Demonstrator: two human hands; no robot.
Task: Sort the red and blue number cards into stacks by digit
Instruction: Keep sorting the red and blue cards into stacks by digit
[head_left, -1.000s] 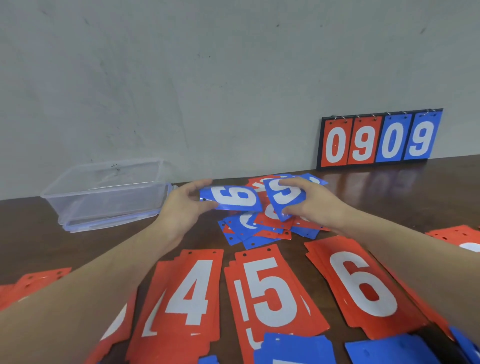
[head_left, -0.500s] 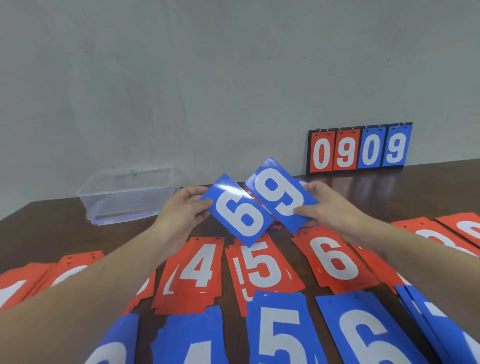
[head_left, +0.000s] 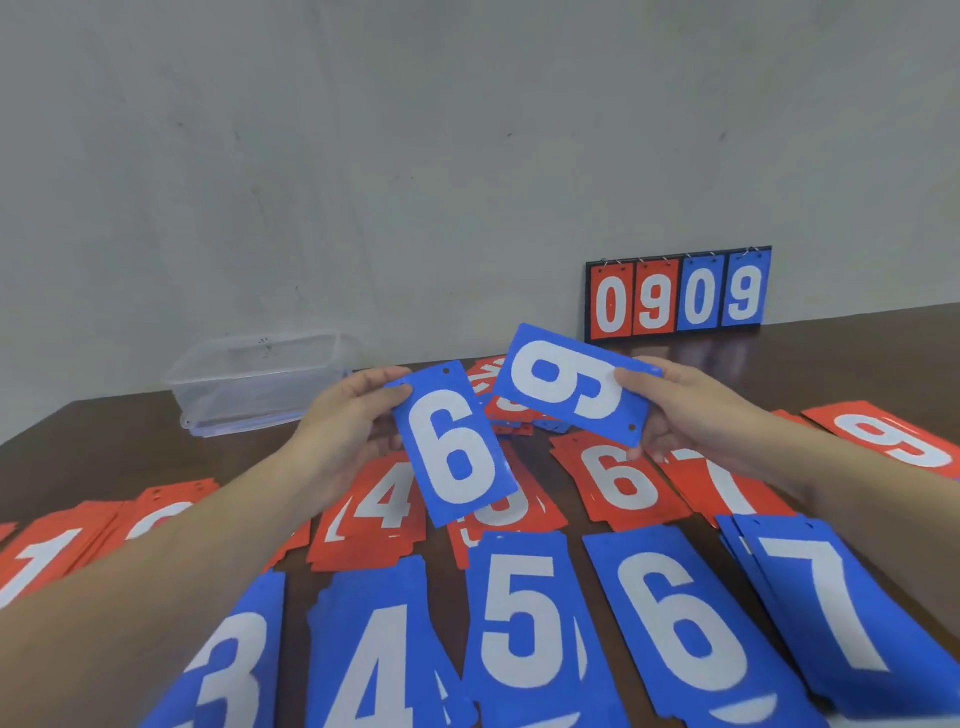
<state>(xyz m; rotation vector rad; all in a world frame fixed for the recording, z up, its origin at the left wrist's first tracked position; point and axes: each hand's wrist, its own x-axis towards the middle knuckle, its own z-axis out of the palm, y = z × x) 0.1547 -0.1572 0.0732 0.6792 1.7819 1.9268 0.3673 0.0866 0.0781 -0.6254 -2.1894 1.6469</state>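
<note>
Left hand (head_left: 345, 431) and right hand (head_left: 691, 410) each pinch a blue card (head_left: 454, 441) — thin, stiff, likely slick — best gripped at the edges, twelve o'clock of the stacks.

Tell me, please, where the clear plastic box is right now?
In the head view the clear box sits at the table's far left by the wall, just beyond the left hand and apart from the cards.

Over the last second the left hand (head_left: 348, 431) and right hand (head_left: 691, 410) lifted two blue cards clear of the mixed pile (head_left: 501, 395) and drew them toward the camera. The left-hand blue card (head_left: 454, 441) turned nearly upright and read as a 6, while the right-hand blue card (head_left: 571, 382) swung apart from it, tilted almost sideways. The cards no longer overlapped.
</note>
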